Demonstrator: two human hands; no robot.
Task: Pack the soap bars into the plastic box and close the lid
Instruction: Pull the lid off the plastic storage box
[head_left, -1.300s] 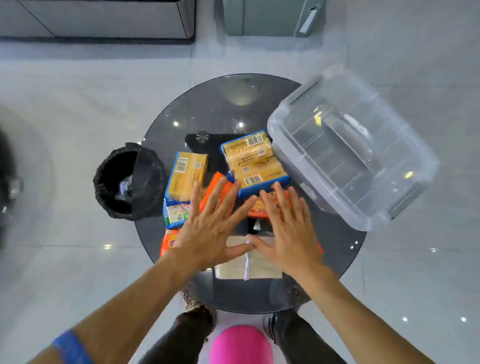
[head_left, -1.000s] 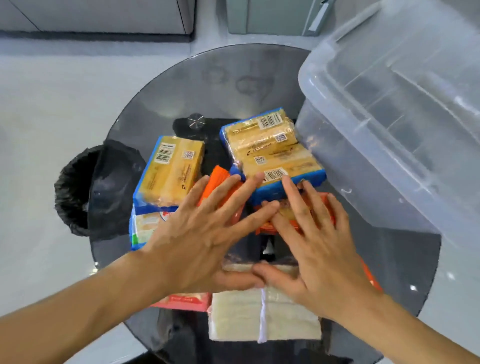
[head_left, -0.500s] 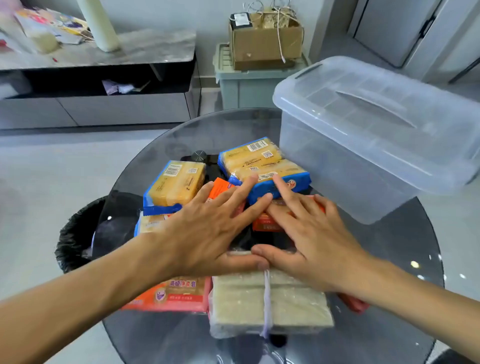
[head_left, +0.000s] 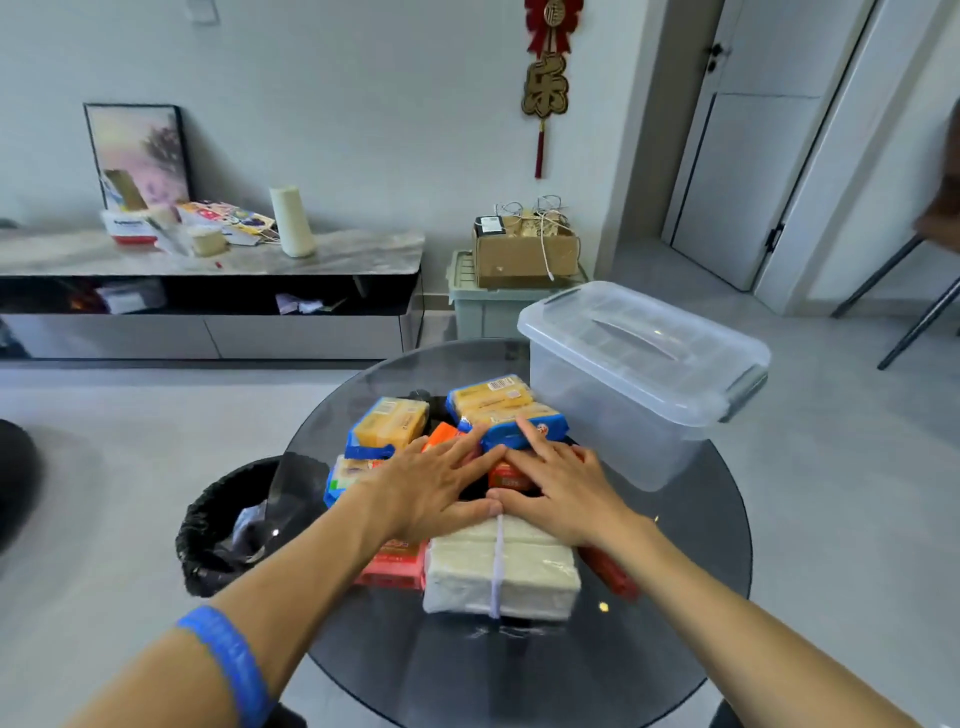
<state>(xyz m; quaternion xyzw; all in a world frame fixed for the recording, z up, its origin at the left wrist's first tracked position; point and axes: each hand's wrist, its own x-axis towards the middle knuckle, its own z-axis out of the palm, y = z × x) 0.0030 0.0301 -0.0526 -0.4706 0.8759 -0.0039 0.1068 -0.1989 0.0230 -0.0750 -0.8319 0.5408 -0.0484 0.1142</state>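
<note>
Soap packs (head_left: 457, 467) lie left of the box (head_left: 639, 384) on the table (head_left: 691, 561).

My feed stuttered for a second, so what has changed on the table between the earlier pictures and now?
Only the head camera tilted up from the table to the room. Nothing was picked up or let go. The left hand and right hand stay flat and open on the soap packs, and the plastic box still has its lid on.

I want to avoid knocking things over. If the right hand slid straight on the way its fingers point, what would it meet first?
Probably the blue-edged yellow soap pack: the right hand already has fingertips at its near edge.
</note>
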